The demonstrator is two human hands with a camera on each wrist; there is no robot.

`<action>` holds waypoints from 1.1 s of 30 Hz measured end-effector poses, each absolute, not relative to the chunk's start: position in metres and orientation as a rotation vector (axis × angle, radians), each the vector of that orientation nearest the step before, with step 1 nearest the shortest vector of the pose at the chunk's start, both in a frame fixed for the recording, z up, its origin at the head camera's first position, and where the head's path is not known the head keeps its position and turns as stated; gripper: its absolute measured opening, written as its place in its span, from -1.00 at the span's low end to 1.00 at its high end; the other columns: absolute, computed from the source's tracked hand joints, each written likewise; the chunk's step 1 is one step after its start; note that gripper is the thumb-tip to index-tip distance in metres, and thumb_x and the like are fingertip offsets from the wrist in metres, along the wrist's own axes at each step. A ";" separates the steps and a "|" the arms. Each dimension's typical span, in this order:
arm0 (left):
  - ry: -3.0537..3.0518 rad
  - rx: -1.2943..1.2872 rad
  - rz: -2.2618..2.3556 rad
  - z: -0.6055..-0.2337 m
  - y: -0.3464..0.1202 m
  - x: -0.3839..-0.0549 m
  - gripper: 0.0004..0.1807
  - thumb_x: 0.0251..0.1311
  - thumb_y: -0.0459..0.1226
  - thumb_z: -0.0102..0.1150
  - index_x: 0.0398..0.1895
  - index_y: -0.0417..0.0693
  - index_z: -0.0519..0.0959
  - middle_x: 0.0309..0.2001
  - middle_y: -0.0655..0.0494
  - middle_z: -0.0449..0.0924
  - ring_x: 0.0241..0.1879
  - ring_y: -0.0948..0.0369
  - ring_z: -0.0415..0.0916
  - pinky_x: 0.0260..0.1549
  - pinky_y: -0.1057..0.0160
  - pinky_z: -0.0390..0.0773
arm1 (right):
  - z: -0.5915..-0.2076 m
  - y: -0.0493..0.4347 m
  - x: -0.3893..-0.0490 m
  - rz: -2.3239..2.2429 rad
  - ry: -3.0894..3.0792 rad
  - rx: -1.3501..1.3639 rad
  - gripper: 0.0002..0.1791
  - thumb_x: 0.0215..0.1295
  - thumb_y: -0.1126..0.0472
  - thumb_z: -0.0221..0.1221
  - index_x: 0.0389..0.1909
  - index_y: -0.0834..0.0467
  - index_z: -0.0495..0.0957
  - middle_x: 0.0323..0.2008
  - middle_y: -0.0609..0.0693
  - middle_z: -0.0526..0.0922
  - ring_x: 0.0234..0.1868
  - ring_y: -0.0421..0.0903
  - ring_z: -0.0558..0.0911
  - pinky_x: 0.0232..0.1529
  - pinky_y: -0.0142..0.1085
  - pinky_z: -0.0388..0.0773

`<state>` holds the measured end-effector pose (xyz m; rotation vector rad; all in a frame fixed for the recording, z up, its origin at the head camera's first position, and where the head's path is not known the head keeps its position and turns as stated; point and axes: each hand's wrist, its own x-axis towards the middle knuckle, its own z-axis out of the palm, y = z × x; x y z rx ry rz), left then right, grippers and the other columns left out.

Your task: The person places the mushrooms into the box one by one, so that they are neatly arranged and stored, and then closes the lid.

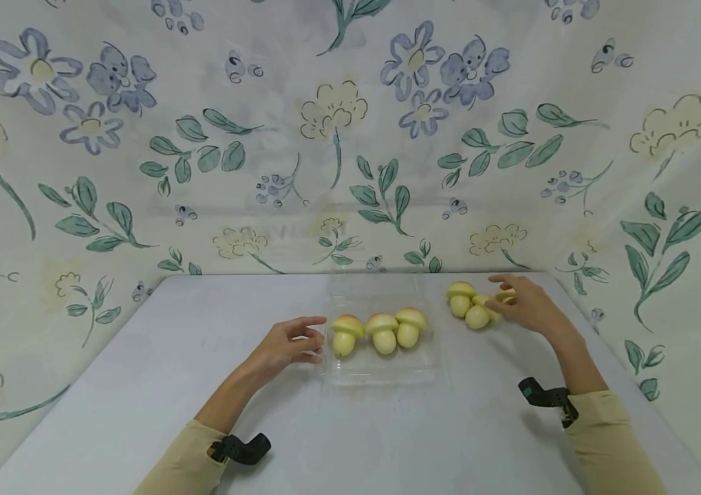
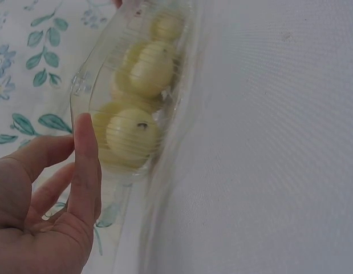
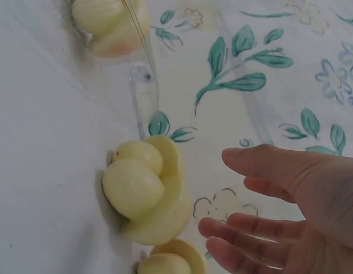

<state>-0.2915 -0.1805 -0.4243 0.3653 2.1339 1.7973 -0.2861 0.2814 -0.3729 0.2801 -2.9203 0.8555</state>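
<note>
Mushrooms [image 1: 382, 337]: three in row inside clear box [image 1: 381, 377], caps toward back, stems toward person; box walls probably keep them from rolling. More loose mushrooms [image 1: 477, 317] grouped on table [image 1: 387, 440] right of box, likely for easy reach. Left hand [image 1: 291, 344] at box's left edge, fingers loosely bent, thumb apart, perhaps steadying; contact unclear. Right hand [image 1: 530, 302] by loose mushrooms, fingers spread, holding nothing.

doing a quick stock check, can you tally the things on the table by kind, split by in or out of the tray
Mushroom-shaped pieces in the tray: 3
Mushroom-shaped pieces outside, one partly behind the right hand: 3
Clear tray: 1
Total visible: 7
</note>
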 end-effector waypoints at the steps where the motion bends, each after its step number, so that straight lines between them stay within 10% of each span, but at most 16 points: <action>1: 2.133 0.364 1.799 -0.424 -0.180 -0.291 -0.36 0.27 -0.36 0.23 0.40 -0.25 0.29 -0.16 0.02 0.51 -0.19 0.19 0.58 -0.17 0.24 0.75 | -0.373 0.284 -0.286 0.852 -2.910 0.282 -0.38 0.37 0.06 0.19 0.36 0.23 0.31 0.20 0.44 0.41 0.11 0.37 0.55 -0.02 0.09 0.66; 33: 2.138 0.353 1.801 -0.424 -0.180 -0.290 -0.37 0.27 -0.36 0.22 0.40 -0.25 0.30 -0.16 0.00 0.50 -0.20 0.19 0.59 -0.18 0.24 0.75 | -0.414 0.317 -0.299 0.805 -2.885 0.145 -0.26 0.34 0.21 0.18 0.46 0.26 0.10 0.31 0.58 0.10 0.03 0.42 0.51 -0.11 0.14 0.62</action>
